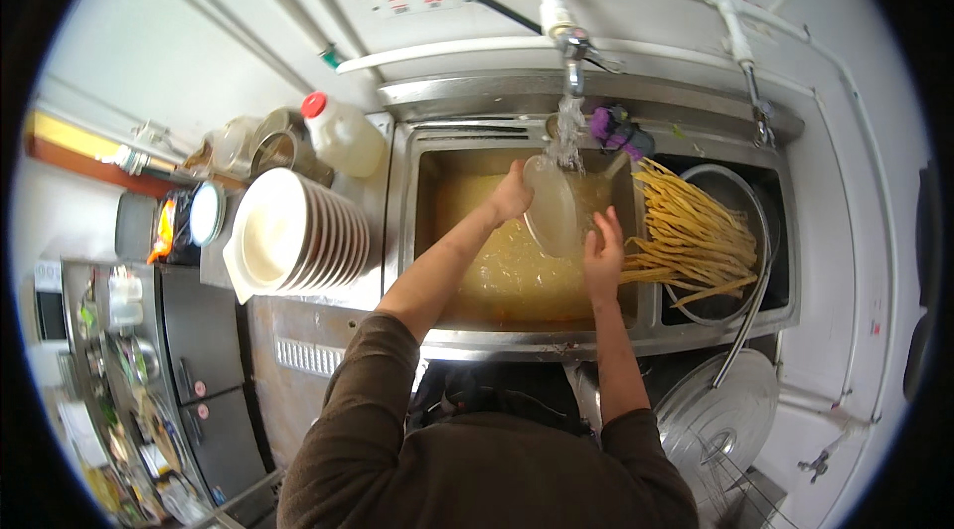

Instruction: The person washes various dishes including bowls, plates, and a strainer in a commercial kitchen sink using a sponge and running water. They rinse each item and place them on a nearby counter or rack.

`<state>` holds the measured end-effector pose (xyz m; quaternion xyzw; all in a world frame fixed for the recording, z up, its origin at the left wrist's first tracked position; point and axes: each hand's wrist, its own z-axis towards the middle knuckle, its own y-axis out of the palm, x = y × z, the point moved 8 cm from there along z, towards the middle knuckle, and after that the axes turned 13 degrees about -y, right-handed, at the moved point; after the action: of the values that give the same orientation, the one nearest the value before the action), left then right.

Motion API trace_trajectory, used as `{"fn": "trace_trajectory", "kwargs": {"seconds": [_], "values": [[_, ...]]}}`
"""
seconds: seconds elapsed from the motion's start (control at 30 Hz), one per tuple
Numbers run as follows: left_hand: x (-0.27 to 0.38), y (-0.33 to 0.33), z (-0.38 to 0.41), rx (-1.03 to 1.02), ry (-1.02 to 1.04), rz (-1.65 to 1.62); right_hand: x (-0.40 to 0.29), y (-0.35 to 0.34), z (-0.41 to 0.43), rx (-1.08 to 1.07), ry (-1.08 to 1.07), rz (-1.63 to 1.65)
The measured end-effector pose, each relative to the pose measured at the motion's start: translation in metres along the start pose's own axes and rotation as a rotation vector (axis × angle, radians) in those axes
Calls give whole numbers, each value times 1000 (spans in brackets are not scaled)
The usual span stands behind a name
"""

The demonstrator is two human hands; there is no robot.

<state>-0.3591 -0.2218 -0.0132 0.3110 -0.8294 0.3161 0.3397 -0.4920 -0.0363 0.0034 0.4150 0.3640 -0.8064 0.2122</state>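
My left hand (511,195) grips the rim of a pale bowl (550,210), tilted on its side. Water (570,130) runs from the chrome tap (574,63) just above and falls by the bowl's upper edge. Facing the bowl's right side is my right hand (604,257), fingers apart and holding nothing. Both hands are over a steel sink basin (425,231) with cloudy yellowish water (514,276) in it. Long yellow sticks, which look like dried bean curd (693,231), lie in a round metal pan (764,231) to the right.
A tall stack of white bowls (298,235) lies tilted on the left counter. Behind it stand a red-capped plastic jug (346,134) and a metal container (283,149). A purple cloth (617,130) rests behind the basin. A large metal lid (727,410) leans at lower right.
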Motion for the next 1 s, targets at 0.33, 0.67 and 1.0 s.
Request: {"fn": "trace_trajectory", "kwargs": {"seconds": [0.33,0.67,1.0], "values": [[-185,-27,-70,-518,-742,-1119,-149,-7,135,89,-419,308],[-294,-213,-311,146,-438,-1431,-226,13,178,248,-370,330],[-506,-398,-439,846,-152,-1561,-161,26,175,381,-426,-103]]}}
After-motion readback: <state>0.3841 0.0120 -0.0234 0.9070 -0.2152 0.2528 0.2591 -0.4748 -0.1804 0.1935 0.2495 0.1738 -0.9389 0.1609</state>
